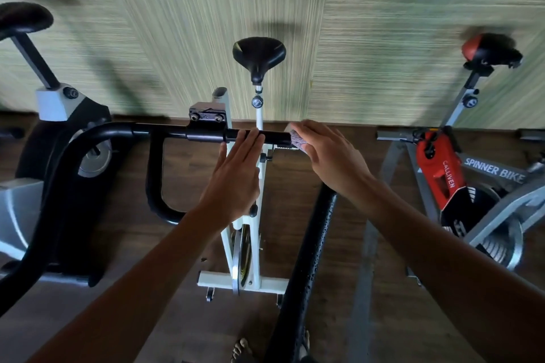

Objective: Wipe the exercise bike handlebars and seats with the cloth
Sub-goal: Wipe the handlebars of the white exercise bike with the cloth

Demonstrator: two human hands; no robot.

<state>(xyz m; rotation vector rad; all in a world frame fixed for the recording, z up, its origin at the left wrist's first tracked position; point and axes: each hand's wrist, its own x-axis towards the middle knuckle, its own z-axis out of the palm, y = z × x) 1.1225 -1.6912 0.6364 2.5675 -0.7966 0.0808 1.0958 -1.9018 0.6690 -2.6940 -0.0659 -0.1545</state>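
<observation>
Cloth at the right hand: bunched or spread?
Bunched: the cloth shows only as a small wad between the right hand and the handlebar.

Middle bike stands between left bike and right bike, seat beyond its handlebar.

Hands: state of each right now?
Left hand: open, straight fingers resting on the black tubular handlebar.
Right hand: gripping the grey speckled cloth.

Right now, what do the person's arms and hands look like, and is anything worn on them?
Nothing worn shows. The left hand and right hand have no gloves, rings or watch. The left forearm and right forearm are bare to the picture's edge: no sleeves, bands or markings in view.
</observation>
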